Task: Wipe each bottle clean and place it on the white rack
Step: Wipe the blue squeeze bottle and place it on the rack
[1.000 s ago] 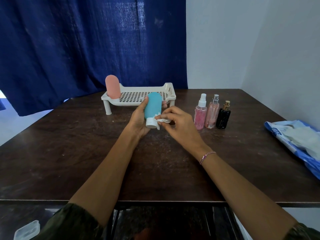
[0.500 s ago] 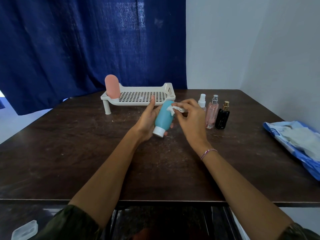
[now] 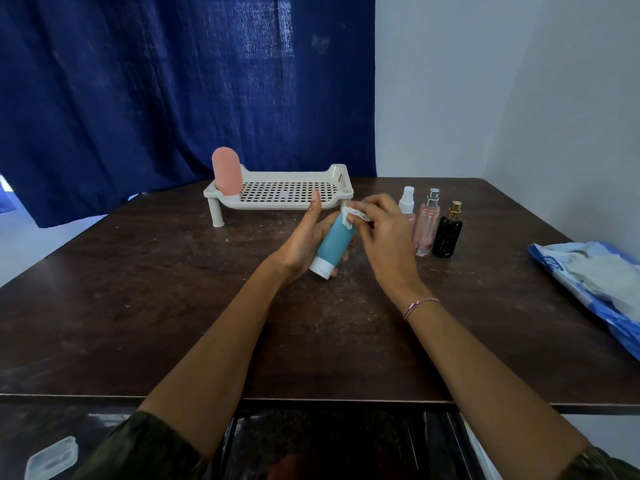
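Fingertips of my right hand pinch a crumpled white wipe against the rounded end of the teal bottle. The bottle is held tilted above the table, just in front of the white rack's right front corner. My left hand cradles the bottle from below, fingers curled under its body, thumb pointing up toward the rack, white cap aimed back at me.

From my remote seat I judge this bottle to be a soft squeeze tube: light, matte and likely to give under pressure, perhaps a little slick where the wipe has dampened it. A gentle grip round the middle of the body looks safest. Squeezing near the cap could push the contents out. It should stand on its flat cap, as its neighbour does.

The count is five bottles. One is the teal bottle in hand. One pink bottle stands upright at the rack's left end. Three spray bottles wait in a row to the right of the rack: a white-capped one, a clear pink one and a black one with a gold top. These three look rigid, narrow and easy to topple.

There is one rack and one wipe in use. One blue pack of wipes lies well to the rack's right, nearer me.
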